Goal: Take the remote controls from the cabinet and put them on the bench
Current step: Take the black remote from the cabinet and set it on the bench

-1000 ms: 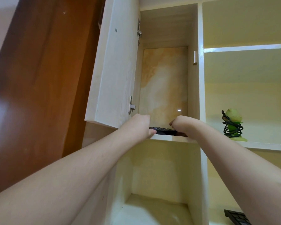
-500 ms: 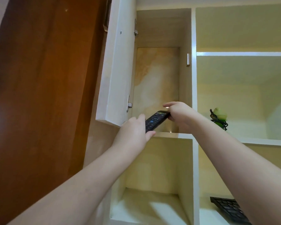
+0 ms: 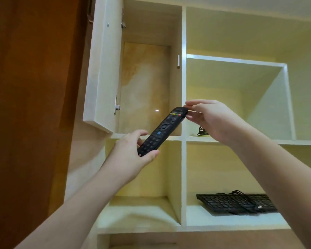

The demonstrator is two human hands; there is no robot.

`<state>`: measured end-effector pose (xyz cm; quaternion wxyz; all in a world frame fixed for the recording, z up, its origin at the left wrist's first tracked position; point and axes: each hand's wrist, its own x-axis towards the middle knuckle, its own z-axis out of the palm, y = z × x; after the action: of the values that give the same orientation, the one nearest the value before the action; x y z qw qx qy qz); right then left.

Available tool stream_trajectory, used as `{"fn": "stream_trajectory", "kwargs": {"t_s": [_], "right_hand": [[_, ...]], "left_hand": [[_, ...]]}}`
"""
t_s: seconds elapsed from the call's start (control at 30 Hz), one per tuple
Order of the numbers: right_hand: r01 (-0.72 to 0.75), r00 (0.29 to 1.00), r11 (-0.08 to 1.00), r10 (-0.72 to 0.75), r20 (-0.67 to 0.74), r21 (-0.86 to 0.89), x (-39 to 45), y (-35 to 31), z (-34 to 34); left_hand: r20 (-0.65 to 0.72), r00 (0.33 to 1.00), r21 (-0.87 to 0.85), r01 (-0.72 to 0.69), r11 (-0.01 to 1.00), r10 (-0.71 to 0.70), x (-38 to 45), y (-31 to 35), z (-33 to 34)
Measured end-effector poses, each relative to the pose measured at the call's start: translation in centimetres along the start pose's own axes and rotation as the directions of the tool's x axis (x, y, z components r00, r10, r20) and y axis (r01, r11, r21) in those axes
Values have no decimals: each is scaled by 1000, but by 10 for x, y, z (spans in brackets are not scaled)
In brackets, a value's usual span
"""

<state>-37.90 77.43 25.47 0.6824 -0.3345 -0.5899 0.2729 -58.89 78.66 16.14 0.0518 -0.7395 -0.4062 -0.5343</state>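
A long black remote control (image 3: 162, 129) with coloured buttons near its top is held tilted in front of the open cabinet compartment (image 3: 145, 87). My left hand (image 3: 133, 155) grips its lower end. My right hand (image 3: 207, 117) pinches its upper end between fingers and thumb. The cabinet door (image 3: 102, 69) stands open to the left. Whether the remote is a single one or a stack I cannot tell. No bench is in view.
A black keyboard (image 3: 235, 203) with its cable lies on a lower shelf to the right. A coiled dark cable (image 3: 202, 133) shows behind my right wrist. A brown wooden panel (image 3: 31, 105) fills the left side. White shelf dividers (image 3: 183, 159) frame the compartments.
Both hands have drawn the remote out of the cabinet compartment, toward me and lower, and it now hangs in front of the shelf edge. The view has tilted down, showing more of the keyboard shelf.
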Motion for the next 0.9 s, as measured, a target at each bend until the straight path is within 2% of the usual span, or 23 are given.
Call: {"fn": "stream_trajectory", "kwargs": {"t_s": [0.2,0.33,0.47,0.53,0.73,0.9], "right_hand": [[-4,999,1000,3,-34,-19,-34,-1,-75],[-81,980,992,97,-172,98,-69,-9,-145],[-101,970,994,110,-216,49,-117,-13,-217],[-147,942,988,156,-297,50,-136,-15,-251],[-262,872,963,264,-412,62,-204,-26,-343],[-259,822,957,289,-491,130,-246,-31,-391]], "left_hand": [[102,993,-100,-55,993,65,-22,44,44],[181,978,-129,-80,988,103,-32,88,81],[289,948,-221,-71,973,135,-47,139,125],[334,930,-277,-58,959,153,-57,163,148],[478,843,-351,-71,933,244,-90,232,213],[527,789,-389,-105,915,315,-105,273,249]]}}
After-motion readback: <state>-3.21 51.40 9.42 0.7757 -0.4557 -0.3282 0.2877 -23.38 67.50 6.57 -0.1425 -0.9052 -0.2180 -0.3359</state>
